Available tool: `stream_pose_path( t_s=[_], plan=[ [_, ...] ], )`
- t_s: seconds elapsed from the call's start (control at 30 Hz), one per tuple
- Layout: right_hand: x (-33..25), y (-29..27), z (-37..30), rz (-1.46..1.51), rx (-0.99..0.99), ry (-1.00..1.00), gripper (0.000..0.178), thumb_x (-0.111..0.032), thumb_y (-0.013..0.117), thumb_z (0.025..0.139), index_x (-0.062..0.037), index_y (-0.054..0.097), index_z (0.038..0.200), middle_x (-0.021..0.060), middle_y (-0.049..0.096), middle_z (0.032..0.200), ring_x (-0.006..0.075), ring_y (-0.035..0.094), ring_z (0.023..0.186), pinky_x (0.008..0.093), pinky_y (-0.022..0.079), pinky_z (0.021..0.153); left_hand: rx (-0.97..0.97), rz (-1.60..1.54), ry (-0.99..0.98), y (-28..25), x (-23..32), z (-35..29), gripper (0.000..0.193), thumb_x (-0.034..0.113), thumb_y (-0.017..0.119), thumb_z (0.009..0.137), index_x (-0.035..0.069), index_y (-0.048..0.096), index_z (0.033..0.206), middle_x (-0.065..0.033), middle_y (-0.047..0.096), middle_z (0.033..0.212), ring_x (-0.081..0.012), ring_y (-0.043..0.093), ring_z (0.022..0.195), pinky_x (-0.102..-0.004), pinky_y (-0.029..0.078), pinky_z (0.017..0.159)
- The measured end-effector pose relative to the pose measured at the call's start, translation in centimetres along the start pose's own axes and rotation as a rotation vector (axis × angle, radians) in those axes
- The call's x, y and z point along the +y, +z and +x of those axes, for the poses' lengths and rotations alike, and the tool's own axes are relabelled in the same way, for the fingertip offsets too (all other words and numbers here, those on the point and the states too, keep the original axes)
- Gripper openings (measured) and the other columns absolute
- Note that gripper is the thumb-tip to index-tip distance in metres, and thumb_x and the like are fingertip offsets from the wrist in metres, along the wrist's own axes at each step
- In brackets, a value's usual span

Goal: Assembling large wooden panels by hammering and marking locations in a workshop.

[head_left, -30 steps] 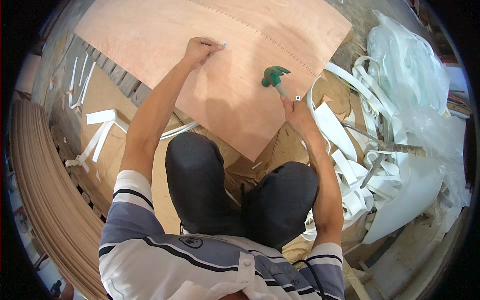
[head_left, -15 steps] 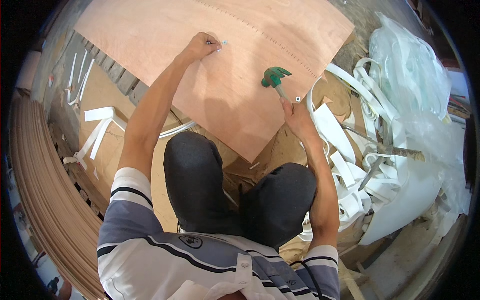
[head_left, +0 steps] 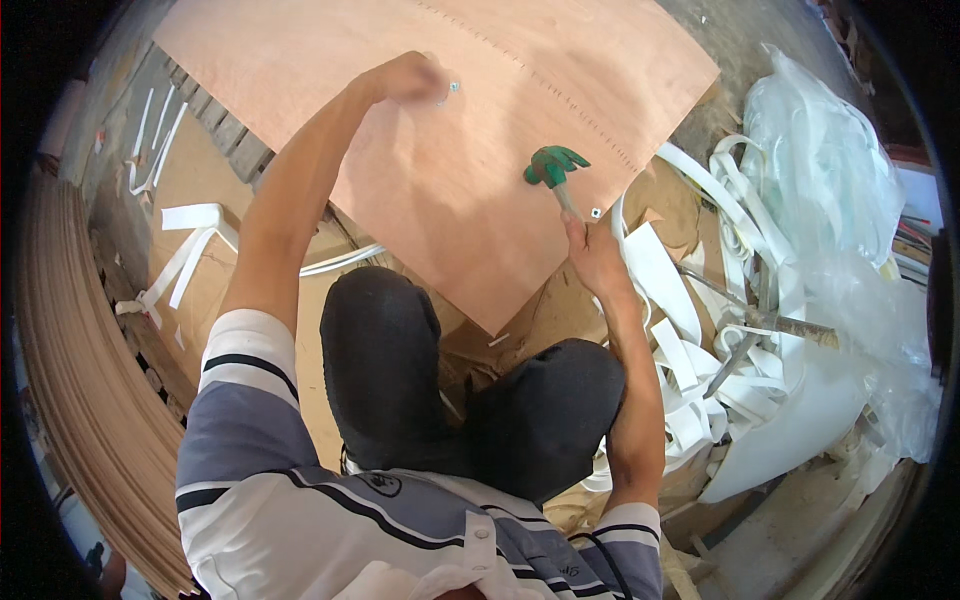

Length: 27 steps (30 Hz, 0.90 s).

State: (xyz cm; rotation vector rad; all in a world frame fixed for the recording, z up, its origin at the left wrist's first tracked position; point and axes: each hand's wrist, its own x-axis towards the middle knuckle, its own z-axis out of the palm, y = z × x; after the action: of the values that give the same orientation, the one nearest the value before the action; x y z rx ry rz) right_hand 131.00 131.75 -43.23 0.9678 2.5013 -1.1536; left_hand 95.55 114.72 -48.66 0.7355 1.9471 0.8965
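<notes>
A broad sheet of plywood (head_left: 450, 230) lies in front of my knees, with a row of small dark marks across its far part. Over the sheet, my left hand (head_left: 412, 78) is curled closed, its fingertips blurred; whatever they pinch cannot be made out. Right beside those fingertips sits a small shiny metal fitting (head_left: 454, 87) on the wood. My right hand (head_left: 600, 262) grips the pale handle of a claw hammer (head_left: 553, 167), whose green head is over the plywood. A second small metal fitting (head_left: 596, 213) is near the sheet's right edge, close to my right hand.
White strip offcuts (head_left: 690, 385) pile up on the right, beside clear plastic sheeting (head_left: 820, 150) and a rod-like tool (head_left: 790, 327). More white strips (head_left: 195, 235) lie on cardboard at the left. A tall stack of thin boards (head_left: 95, 390) stands at the far left.
My left hand has risen slightly and its fingers are now smeared by motion. The hammer stays in my right hand, almost where it was. The view has shifted a little.
</notes>
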Motion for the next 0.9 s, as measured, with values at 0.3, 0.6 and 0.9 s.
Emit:
stream_pose_path(
  t_s=[0.3,0.6,0.9],
  plan=[
    [0.3,-0.3,0.2,-0.013,-0.006,0.001,0.057,-0.042,0.048,0.095,0.0107,0.060,0.078,0.0325,0.057,0.069,0.0446,0.061,0.070,0.0473,0.046,0.064,0.354,-0.109,0.003,3.2,-2.1,0.2,0.021,0.021,0.077,0.076,0.001,0.070,0.078,-0.0010,0.057,0.058,-0.0077,0.047,0.050,-0.0244,0.036,0.044],
    [0.3,0.4,0.1,-0.009,0.018,-0.033,0.061,-0.049,0.044,0.095,0.0068,0.056,0.073,0.0193,0.053,0.059,0.0269,0.054,0.057,0.0399,0.044,0.057,0.666,-0.147,0.107,4.5,-2.8,-3.8,0.029,0.025,0.067,0.085,-0.002,0.069,0.074,-0.0020,0.054,0.053,-0.0079,0.046,0.048,-0.0269,0.037,0.043],
    [-20.8,-9.9,-2.1,0.354,0.230,-0.489,0.054,-0.045,0.036,0.098,-0.0060,0.048,0.063,0.0010,0.043,0.055,0.0092,0.040,0.050,0.0270,0.032,0.046,1.288,-0.191,0.085,6.0,-7.3,-10.7,0.049,0.030,0.050,0.097,-0.003,0.051,0.060,-0.0040,0.046,0.049,-0.0098,0.041,0.049,-0.0304,0.036,0.047]
  ],
)
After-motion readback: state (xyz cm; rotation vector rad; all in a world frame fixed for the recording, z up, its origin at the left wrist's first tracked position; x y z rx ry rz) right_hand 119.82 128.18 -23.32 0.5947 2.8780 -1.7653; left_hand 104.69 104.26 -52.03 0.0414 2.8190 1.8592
